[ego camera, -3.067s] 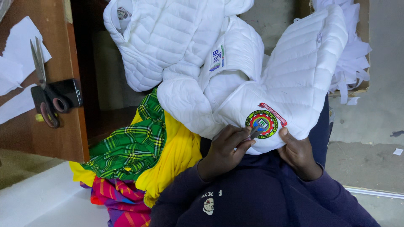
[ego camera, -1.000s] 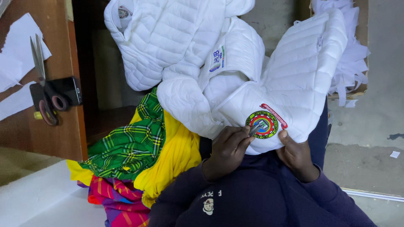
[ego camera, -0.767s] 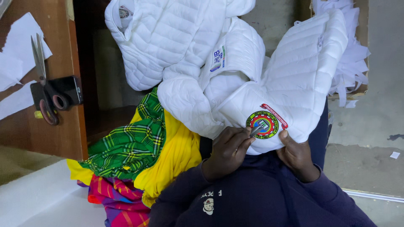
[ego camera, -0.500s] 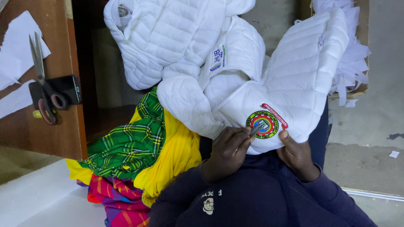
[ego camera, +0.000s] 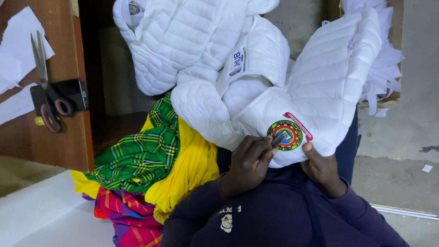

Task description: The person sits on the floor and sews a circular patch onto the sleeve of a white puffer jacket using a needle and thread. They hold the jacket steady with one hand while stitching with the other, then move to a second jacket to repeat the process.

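Left hand (ego camera: 249, 160): pinches a small dark tool on the round patch (ego camera: 286, 135).
Right hand (ego camera: 322, 167): grips white jacket (ego camera: 320, 91).
Upper left: wooden table (ego camera: 64, 146), scissors (ego camera: 45, 87).
Lower right: concrete floor (ego camera: 407, 137).

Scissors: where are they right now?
Head view, far left: the scissors lie on the wooden table, blades pointing up, handles resting on a dark phone beside white paper sheets, well away from both hands.

At the left a brown wooden desk (ego camera: 68, 146) carries white paper pieces (ego camera: 20, 50), dark-handled scissors (ego camera: 45, 91) and a black phone (ego camera: 73, 93), while small white scraps (ego camera: 426, 168) lie on the grey concrete floor (ego camera: 407, 132) at right.
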